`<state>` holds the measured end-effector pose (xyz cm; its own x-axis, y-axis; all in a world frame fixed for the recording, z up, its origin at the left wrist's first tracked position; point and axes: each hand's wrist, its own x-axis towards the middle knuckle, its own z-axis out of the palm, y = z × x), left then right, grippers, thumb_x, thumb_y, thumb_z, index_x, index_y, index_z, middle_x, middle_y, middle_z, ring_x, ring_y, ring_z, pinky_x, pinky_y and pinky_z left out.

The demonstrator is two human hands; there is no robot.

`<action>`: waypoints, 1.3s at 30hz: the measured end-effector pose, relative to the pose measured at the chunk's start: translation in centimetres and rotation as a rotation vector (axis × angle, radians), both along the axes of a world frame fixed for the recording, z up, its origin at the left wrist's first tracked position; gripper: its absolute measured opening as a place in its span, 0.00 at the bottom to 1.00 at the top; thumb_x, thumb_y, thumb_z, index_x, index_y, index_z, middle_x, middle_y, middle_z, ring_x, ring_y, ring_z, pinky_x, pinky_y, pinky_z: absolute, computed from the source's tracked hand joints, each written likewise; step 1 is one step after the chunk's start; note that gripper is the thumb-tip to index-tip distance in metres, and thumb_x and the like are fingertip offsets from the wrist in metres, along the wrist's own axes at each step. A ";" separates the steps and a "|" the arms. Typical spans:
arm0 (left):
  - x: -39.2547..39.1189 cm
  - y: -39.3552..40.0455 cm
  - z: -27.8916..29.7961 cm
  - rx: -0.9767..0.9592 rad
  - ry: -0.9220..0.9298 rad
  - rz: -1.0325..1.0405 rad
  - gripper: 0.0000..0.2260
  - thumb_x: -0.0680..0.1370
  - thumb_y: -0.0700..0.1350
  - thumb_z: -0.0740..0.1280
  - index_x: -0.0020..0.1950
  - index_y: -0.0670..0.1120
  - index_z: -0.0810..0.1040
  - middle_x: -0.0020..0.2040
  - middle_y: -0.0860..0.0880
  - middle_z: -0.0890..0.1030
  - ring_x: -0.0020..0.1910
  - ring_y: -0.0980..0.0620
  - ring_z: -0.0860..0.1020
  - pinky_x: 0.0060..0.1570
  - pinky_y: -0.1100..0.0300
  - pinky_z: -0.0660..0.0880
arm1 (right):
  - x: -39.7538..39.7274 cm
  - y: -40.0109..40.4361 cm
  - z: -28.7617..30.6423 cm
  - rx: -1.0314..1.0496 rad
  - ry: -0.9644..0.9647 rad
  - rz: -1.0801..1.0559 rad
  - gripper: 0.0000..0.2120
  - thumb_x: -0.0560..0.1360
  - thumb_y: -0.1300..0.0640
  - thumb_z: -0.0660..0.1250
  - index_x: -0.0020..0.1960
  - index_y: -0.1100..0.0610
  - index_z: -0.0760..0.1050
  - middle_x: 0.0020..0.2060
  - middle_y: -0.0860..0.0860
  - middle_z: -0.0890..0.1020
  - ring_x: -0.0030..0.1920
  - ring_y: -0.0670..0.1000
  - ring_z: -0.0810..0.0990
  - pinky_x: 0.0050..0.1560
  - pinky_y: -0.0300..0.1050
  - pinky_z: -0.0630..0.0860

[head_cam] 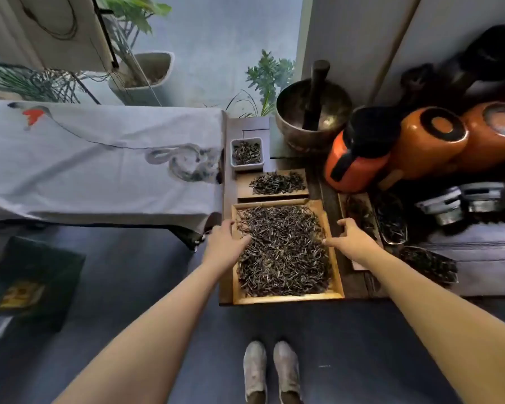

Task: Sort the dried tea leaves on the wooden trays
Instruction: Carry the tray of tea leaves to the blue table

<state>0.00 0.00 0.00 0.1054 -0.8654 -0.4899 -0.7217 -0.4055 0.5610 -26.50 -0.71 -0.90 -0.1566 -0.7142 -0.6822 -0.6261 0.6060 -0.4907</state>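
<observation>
A large wooden tray (337,275) lies in front of me, covered with a thick layer of dried tea leaves (283,252). Behind it sits a smaller wooden tray (242,186) with a thin pile of leaves (277,183), and farther back a small white dish (234,163) holds more leaves. My left hand (226,236) rests at the big tray's left edge, fingers spread and touching the leaves. My right hand (347,236) reaches over the tray's right edge, fingers spread, fingertips at the leaves.
A cloth-covered table (99,158) stands to the left. To the right are a metal bowl with a pestle (312,118), orange pots (420,141), more tea in containers (391,220) and metal tins (461,202). A dark box (32,284) lies on the floor; my shoes (271,371) are below.
</observation>
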 end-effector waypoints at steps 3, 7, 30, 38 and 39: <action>-0.5 0.5 -1.6 0.006 0.015 0.132 0.29 0.75 0.54 0.66 0.73 0.45 0.63 0.68 0.40 0.69 0.67 0.41 0.69 0.67 0.47 0.68 | -0.2 0.3 -1.6 0.009 0.006 -0.036 0.35 0.72 0.49 0.70 0.72 0.56 0.57 0.64 0.58 0.71 0.61 0.59 0.73 0.56 0.48 0.69; -0.8 1.2 -3.2 -0.003 0.059 0.273 0.28 0.76 0.53 0.66 0.73 0.45 0.63 0.69 0.42 0.68 0.68 0.43 0.68 0.69 0.47 0.65 | 0.1 0.2 -2.9 -0.062 0.005 -0.119 0.31 0.73 0.47 0.67 0.70 0.57 0.61 0.59 0.57 0.75 0.56 0.57 0.75 0.51 0.47 0.69; -2.0 1.9 -4.4 -0.024 0.253 0.578 0.13 0.79 0.53 0.61 0.58 0.47 0.74 0.54 0.49 0.73 0.48 0.51 0.73 0.49 0.57 0.67 | 3.3 2.2 -3.9 -0.244 0.007 -0.298 0.15 0.78 0.47 0.56 0.58 0.55 0.70 0.57 0.58 0.76 0.56 0.59 0.73 0.61 0.56 0.69; -2.3 1.8 -4.1 -0.031 0.269 0.584 0.11 0.80 0.56 0.58 0.52 0.50 0.73 0.41 0.59 0.74 0.40 0.62 0.71 0.35 0.64 0.66 | 2.9 2.3 -3.5 -0.271 -0.069 -0.343 0.14 0.79 0.45 0.53 0.57 0.54 0.68 0.42 0.53 0.77 0.38 0.48 0.72 0.40 0.46 0.64; -2.3 1.8 -4.0 -0.033 0.274 0.588 0.11 0.80 0.56 0.58 0.53 0.50 0.73 0.41 0.59 0.75 0.40 0.62 0.72 0.35 0.64 0.66 | 2.8 2.3 -3.4 -0.270 -0.077 -0.344 0.14 0.79 0.46 0.53 0.57 0.54 0.68 0.39 0.52 0.77 0.37 0.48 0.73 0.37 0.46 0.64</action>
